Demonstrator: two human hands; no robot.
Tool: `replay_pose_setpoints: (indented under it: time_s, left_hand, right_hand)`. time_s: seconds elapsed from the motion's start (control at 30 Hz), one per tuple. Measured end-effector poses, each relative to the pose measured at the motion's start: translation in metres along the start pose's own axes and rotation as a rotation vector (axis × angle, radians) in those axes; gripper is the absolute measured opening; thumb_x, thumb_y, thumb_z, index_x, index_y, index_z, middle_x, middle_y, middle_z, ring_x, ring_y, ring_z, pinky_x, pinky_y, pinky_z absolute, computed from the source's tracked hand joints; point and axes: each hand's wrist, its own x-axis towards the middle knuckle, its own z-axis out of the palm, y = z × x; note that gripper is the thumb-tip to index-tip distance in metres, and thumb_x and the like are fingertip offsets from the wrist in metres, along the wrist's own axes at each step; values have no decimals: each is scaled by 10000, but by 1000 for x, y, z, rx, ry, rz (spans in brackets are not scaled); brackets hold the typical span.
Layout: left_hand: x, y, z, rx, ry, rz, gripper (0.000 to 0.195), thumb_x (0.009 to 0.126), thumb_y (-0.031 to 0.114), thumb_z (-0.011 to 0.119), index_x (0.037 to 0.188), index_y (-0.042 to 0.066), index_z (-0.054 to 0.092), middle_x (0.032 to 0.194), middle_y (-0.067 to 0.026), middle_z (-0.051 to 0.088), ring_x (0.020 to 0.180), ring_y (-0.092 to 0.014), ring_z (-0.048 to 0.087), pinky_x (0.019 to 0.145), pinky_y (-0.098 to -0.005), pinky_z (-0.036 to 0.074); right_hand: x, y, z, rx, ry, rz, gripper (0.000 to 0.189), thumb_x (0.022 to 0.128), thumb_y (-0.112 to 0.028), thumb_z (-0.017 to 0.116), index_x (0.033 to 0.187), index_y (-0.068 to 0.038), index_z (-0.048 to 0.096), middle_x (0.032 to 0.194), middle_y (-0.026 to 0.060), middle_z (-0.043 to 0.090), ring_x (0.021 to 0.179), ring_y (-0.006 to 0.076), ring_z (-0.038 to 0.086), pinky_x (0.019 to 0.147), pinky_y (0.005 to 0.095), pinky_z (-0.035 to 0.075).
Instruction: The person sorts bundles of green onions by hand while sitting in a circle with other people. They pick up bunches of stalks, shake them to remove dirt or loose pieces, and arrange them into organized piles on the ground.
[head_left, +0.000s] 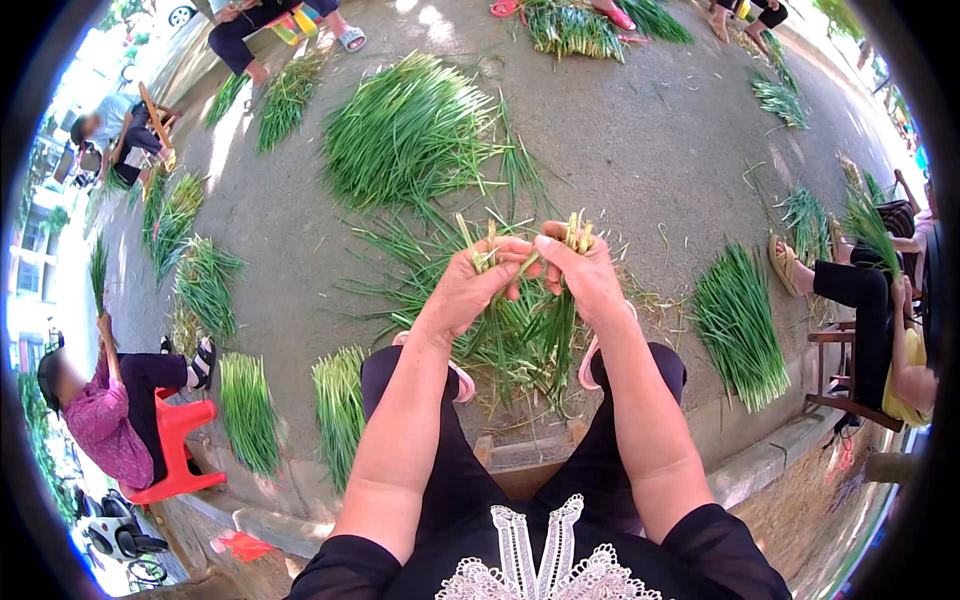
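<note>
Both hands are raised side by side over a loose heap of long green leafy stalks (510, 337) between the feet. My left hand (476, 281) is closed round a few stalks whose pale ends stick up above the fingers. In my right hand (581, 274) is another small bunch, pale ends up and green leaves hanging down. The fingertips of the two hands nearly meet at a pale green stalk (527, 262) between them; whether both grip it I cannot tell. Just beyond the hands lies a large pile of green stalks (412, 127) on the paved ground.
Sorted bundles lie at the left (249, 412), nearer by my left knee (339, 405), and at the right (739, 322). A person on a red plastic stool (176, 442) sits at the left; another on a wooden chair (832, 360) at the right. A stone kerb (750, 472) runs behind.
</note>
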Motion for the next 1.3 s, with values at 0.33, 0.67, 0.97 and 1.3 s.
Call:
replay_pose_setpoints:
  time_s: [0.33,0.67,0.97,1.3]
  left_hand:
    - [2,-1,-14,-91,195,79,318,878,60,507,1193,25,485,1005,-103,621,697,-102,540,673,-236,462]
    - [5,-8,5,20,202,60,371,874,66,529,1234,25,452,944,-36,607,718,-85,549,662,-216,454]
    - [9,-13,0,60,261,68,354,904,100,480,1247,25,433,987,-62,619,768,-107,589,670,-232,448]
    - [6,-6,-19,195,445,84,330,898,93,457,1220,20,461,1036,-97,620,835,-125,592,700,-247,447]
  right_hand:
    - [7,-34,-54,-66,489,-175,320,801,-173,659,1022,34,556,597,0,504,413,62,427,358,206,356]
    - [-1,8,13,-53,-12,29,206,788,-208,685,832,-18,619,586,-23,527,438,34,425,370,192,314]
    - [1,6,11,-166,54,-6,285,868,-313,575,742,-59,606,567,-30,519,456,30,421,395,200,312]
    - [8,-12,-49,-763,407,-447,239,891,-247,529,892,-16,590,670,26,570,554,97,491,520,280,430]
